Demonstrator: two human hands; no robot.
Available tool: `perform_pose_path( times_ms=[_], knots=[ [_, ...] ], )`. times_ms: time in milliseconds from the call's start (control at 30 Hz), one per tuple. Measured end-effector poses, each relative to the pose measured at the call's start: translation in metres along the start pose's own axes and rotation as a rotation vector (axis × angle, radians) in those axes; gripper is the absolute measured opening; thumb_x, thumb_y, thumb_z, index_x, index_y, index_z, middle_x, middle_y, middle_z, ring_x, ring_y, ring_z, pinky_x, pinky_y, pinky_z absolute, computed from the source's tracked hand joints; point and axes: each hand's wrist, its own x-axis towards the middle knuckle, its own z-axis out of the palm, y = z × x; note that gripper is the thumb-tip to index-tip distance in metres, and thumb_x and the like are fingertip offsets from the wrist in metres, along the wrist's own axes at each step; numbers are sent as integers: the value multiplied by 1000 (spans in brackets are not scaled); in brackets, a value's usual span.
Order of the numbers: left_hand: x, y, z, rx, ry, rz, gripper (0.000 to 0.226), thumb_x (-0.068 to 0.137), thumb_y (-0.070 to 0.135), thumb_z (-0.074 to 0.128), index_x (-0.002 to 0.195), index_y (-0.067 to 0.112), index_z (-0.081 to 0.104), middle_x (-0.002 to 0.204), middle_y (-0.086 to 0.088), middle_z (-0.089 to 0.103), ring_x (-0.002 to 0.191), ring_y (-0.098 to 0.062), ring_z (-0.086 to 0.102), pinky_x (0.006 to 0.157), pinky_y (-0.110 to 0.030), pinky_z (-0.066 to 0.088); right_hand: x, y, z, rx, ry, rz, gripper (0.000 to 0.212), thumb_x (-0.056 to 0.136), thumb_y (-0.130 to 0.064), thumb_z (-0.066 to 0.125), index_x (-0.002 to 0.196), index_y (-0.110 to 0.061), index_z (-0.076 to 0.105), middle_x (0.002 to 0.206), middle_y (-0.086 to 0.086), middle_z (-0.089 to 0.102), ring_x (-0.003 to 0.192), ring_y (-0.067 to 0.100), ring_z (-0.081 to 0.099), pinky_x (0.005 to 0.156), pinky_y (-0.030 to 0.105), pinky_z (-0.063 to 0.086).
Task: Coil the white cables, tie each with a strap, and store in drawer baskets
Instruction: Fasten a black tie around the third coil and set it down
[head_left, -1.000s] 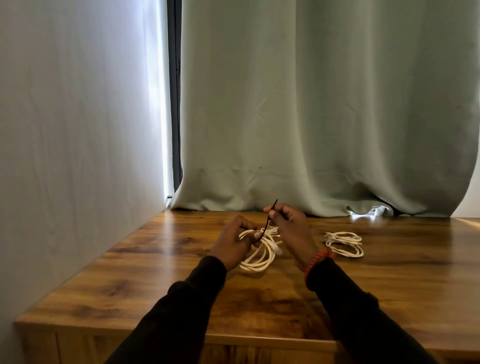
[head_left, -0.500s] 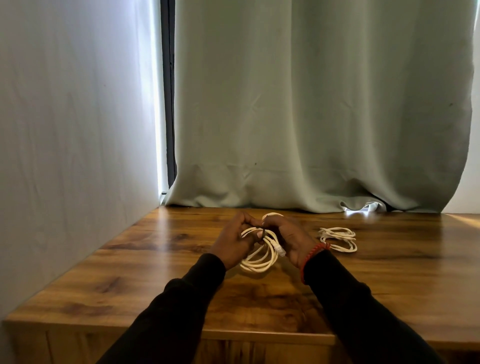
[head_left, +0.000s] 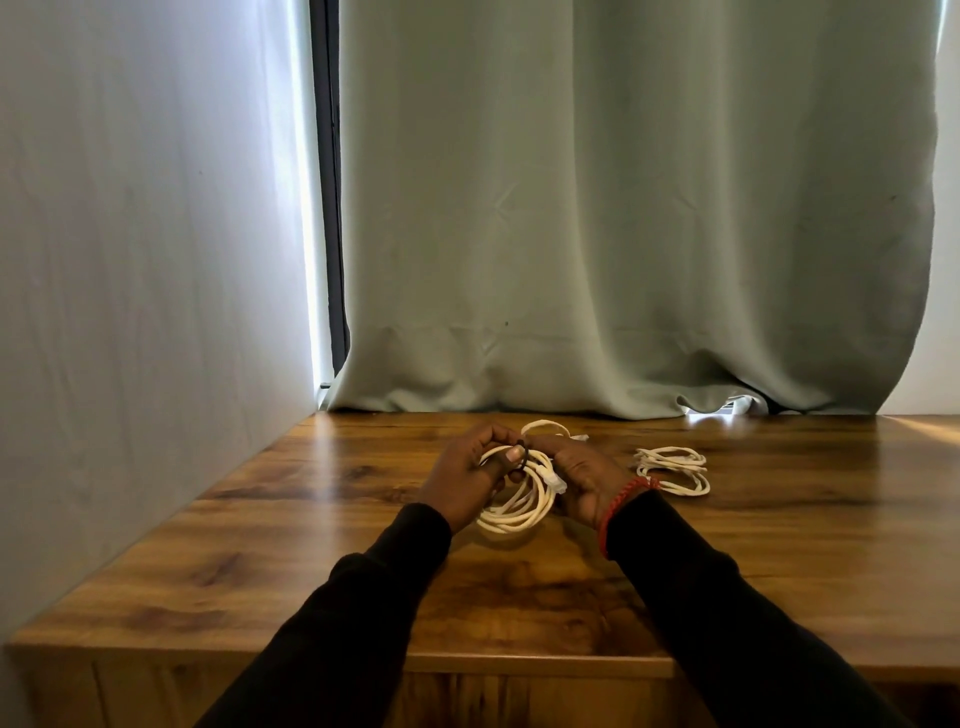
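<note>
Both hands work over the wooden cabinet top (head_left: 779, 561). Left hand (head_left: 462, 480) curls round the coiled white cable (head_left: 519, 506), thumb pressed on the dark strap (head_left: 523, 451) that wraps the coil's far side. Right hand (head_left: 582, 475) grips the same coil from the right, fingers curled at the strap. Coil sits between the hands, near centre. Second coiled cable (head_left: 672, 470) lies on the top just right of the right hand. Green curtain (head_left: 623, 208) hangs behind.

One coil (head_left: 519, 499) sits on the tabletop (head_left: 311, 545) between both hands, another coil (head_left: 673, 470) just right, curtain (head_left: 623, 208) behind.
</note>
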Motion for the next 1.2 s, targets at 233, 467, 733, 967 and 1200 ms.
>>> perform_pose_path(
  times_ms=[233, 467, 733, 967, 1200],
  knots=[
    [2, -4, -2, 3, 67, 9, 6, 100, 14, 60, 100, 13, 66, 75, -7, 68, 57, -3, 58, 52, -18, 42, -9, -8, 1, -38, -74, 13, 26, 77, -28, 62, 83, -5, 74, 83, 14, 71, 70, 24, 68, 81, 36, 53],
    [4, -2, -5, -23, 141, 29, 10, 98, 10, 63, 92, 17, 67, 69, 7, 68, 61, -4, 62, 56, -19, 47, -34, -13, 5, -149, -140, -104, 17, 77, -20, 64, 62, -16, 70, 67, 3, 69, 55, 14, 62, 56, 24, 47],
    [5, -1, -8, -158, 130, -23, 5, 99, 10, 62, 96, 7, 66, 60, 5, 64, 46, -1, 49, 46, -19, 38, -28, -8, 11, -101, -142, -315, 46, 70, 6, 64, 110, -16, 58, 80, 12, 70, 69, 21, 66, 63, 30, 51],
    [7, -1, -11, -300, 155, -86, 6, 97, 9, 64, 96, 4, 66, 59, -1, 63, 41, -6, 43, 42, -21, 34, -28, -4, 15, -170, -222, -439, 57, 60, 19, 66, 107, -14, 64, 86, 24, 68, 80, 34, 60, 76, 48, 52],
    [8, 1, -15, -379, 182, -70, 12, 99, 9, 60, 100, -2, 64, 60, -4, 62, 43, -4, 47, 44, -21, 35, -36, -2, 26, -223, -69, -669, 27, 81, -6, 79, 106, -12, 70, 89, 16, 76, 80, 28, 73, 71, 32, 58]
  ],
)
